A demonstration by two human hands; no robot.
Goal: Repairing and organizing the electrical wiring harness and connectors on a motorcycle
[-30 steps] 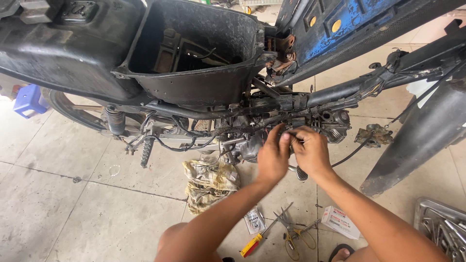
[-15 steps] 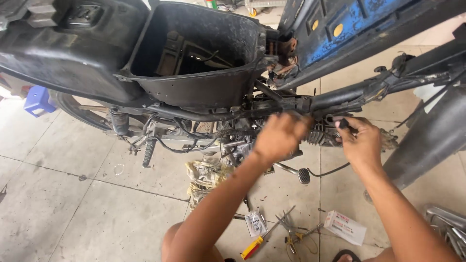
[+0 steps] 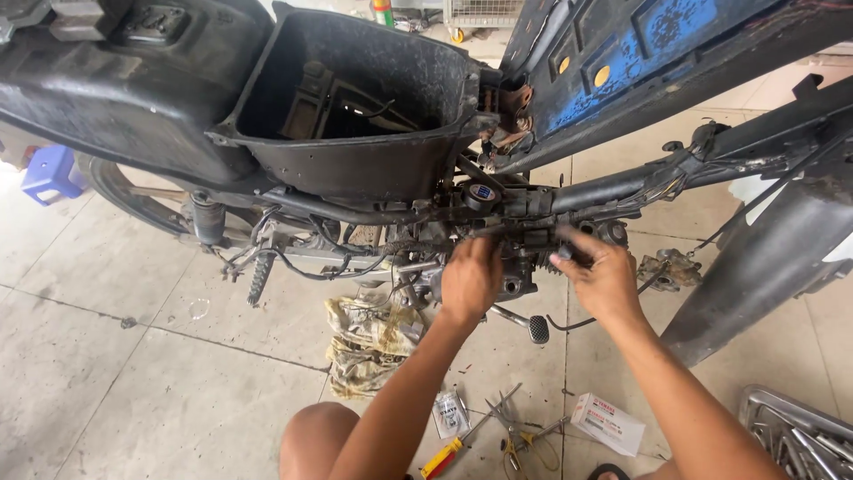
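A stripped motorbike stands across the view with its black under-seat bucket (image 3: 355,98) open and its seat (image 3: 640,62) tipped up, blue underside showing. My left hand (image 3: 471,280) presses against the engine block (image 3: 515,267) below the frame tube (image 3: 622,182), fingers curled on the metal. My right hand (image 3: 604,276) grips a dark part at the engine's right side, by the cylinder fins. What lies under either palm is hidden.
On the tiled floor below lie a dirty rag (image 3: 373,342), a red-and-yellow screwdriver (image 3: 444,458), pliers (image 3: 515,436), a small packet (image 3: 450,413) and a white carton (image 3: 609,424). A metal tool tray (image 3: 800,436) sits at bottom right, a blue stool (image 3: 51,173) at far left.
Both hands were together at the engine's middle a second ago. The right hand has since moved right to the cylinder side, while the left stays on the engine block.
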